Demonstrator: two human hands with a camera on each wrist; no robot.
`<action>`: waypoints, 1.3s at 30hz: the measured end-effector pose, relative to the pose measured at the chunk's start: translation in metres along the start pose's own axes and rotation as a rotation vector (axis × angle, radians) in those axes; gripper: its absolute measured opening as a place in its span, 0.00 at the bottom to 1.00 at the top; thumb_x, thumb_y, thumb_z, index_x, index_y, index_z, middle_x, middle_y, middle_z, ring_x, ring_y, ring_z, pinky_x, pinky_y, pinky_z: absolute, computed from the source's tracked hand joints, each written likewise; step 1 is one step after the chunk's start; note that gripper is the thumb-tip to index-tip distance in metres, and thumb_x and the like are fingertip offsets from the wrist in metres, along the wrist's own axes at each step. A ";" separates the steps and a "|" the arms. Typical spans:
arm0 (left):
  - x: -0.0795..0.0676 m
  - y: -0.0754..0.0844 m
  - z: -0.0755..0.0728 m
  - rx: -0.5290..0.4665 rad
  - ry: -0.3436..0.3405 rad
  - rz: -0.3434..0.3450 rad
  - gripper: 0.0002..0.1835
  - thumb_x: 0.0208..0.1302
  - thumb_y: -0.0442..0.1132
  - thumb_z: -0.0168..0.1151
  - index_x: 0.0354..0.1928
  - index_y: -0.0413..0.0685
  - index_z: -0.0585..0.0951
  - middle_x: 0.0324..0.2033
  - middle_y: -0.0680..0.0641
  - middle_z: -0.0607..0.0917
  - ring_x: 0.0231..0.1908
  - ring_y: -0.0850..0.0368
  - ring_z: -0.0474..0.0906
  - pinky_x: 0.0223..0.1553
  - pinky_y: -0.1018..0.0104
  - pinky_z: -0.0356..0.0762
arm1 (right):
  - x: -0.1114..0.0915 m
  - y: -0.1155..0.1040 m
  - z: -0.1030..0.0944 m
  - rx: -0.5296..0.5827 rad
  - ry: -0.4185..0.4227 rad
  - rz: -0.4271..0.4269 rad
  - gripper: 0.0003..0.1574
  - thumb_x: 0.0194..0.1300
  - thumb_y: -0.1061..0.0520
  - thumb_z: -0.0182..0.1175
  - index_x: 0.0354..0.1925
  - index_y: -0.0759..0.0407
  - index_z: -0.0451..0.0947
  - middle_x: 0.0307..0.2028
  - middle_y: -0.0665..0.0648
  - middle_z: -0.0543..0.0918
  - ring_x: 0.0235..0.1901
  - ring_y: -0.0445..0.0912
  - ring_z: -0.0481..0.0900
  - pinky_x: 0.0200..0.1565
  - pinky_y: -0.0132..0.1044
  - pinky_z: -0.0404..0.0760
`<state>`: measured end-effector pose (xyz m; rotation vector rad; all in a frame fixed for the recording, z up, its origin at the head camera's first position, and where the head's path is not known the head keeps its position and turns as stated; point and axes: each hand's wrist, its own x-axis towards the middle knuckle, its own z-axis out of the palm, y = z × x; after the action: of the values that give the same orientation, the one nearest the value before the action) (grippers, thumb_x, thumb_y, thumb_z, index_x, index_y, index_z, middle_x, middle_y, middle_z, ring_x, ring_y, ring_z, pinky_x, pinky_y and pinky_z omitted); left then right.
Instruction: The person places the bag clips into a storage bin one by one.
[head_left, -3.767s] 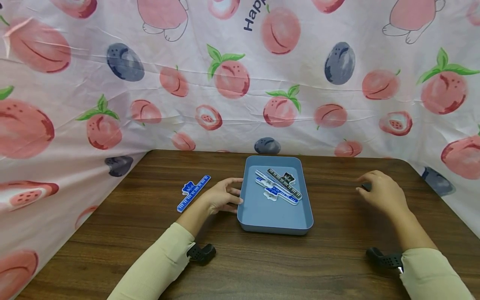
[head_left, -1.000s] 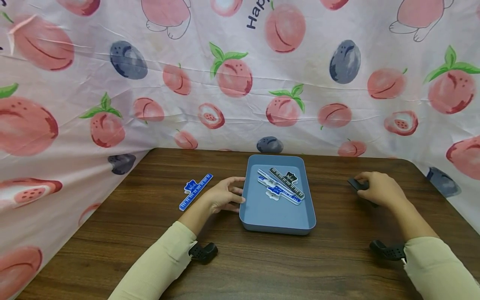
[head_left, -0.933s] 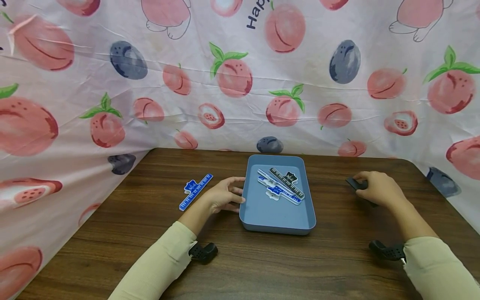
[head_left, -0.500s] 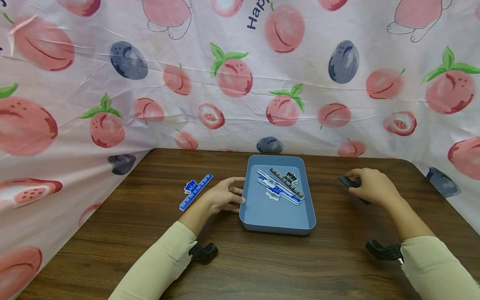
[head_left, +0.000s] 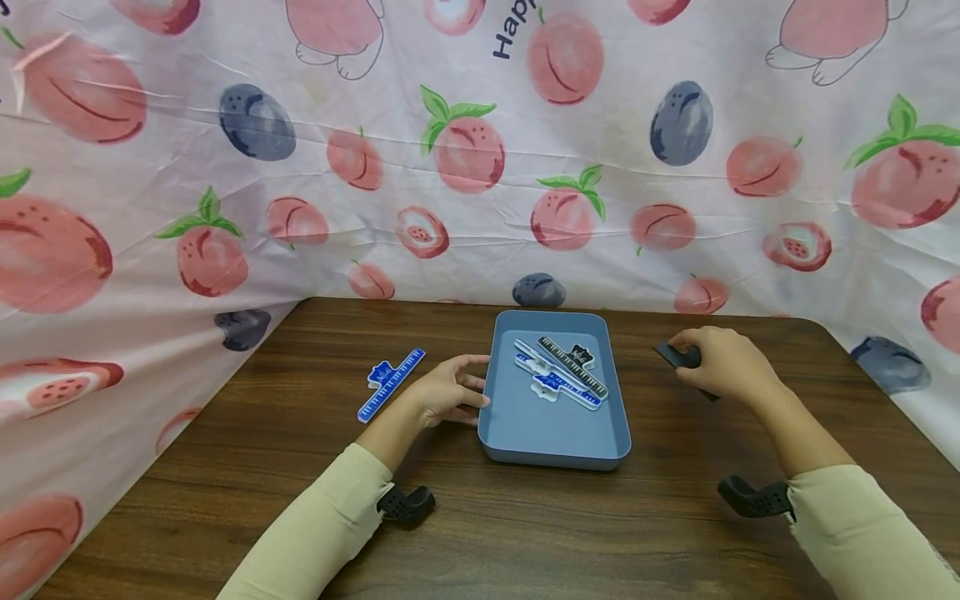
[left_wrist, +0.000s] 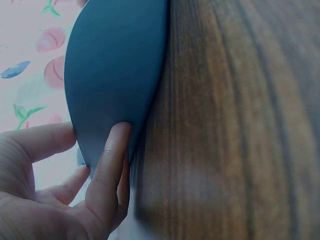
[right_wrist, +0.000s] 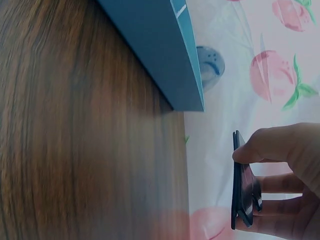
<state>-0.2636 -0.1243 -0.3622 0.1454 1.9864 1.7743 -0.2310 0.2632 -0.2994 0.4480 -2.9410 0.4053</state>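
Clip point(head_left: 669, 354) is pinched in my right hand point(head_left: 726, 362); squeezing too softly could drop it. My left hand point(head_left: 446, 390), fingers spread, touches the tray point(head_left: 551, 433).

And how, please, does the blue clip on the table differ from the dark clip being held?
The blue clip shows a piano-key print; the dark clip's visible side looks plain. The blue clip lies on the table, left of the tray; the dark clip is pinched by the right hand, right of the tray. Both are long and narrow.
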 end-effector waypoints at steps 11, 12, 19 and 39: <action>0.002 0.000 0.001 0.001 0.003 0.001 0.42 0.56 0.18 0.62 0.72 0.46 0.61 0.54 0.33 0.76 0.38 0.49 0.82 0.34 0.53 0.85 | 0.014 -0.016 -0.002 -0.003 0.018 -0.093 0.21 0.53 0.60 0.70 0.47 0.65 0.83 0.36 0.61 0.84 0.30 0.51 0.75 0.34 0.48 0.77; 0.002 0.000 0.001 0.002 0.003 0.002 0.42 0.56 0.18 0.62 0.72 0.46 0.61 0.54 0.33 0.76 0.38 0.49 0.82 0.34 0.53 0.85 | 0.015 -0.018 -0.003 -0.002 0.019 -0.106 0.21 0.53 0.60 0.70 0.46 0.65 0.83 0.36 0.61 0.84 0.30 0.51 0.75 0.34 0.48 0.77; 0.003 -0.001 0.001 0.002 0.008 0.001 0.42 0.56 0.18 0.62 0.73 0.46 0.61 0.54 0.33 0.76 0.38 0.49 0.81 0.34 0.53 0.85 | 0.023 -0.031 -0.002 0.025 -0.002 -0.165 0.20 0.51 0.60 0.70 0.44 0.65 0.83 0.33 0.58 0.85 0.30 0.49 0.77 0.34 0.46 0.79; 0.006 0.001 0.003 -0.005 0.021 -0.001 0.42 0.56 0.18 0.62 0.72 0.47 0.62 0.53 0.33 0.76 0.37 0.49 0.81 0.33 0.54 0.85 | 0.058 -0.065 0.010 0.109 -0.158 -0.245 0.18 0.52 0.59 0.68 0.44 0.60 0.84 0.41 0.58 0.86 0.39 0.50 0.79 0.44 0.48 0.79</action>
<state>-0.2683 -0.1185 -0.3628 0.1244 1.9958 1.7868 -0.2668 0.1847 -0.2832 0.8813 -2.9696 0.5215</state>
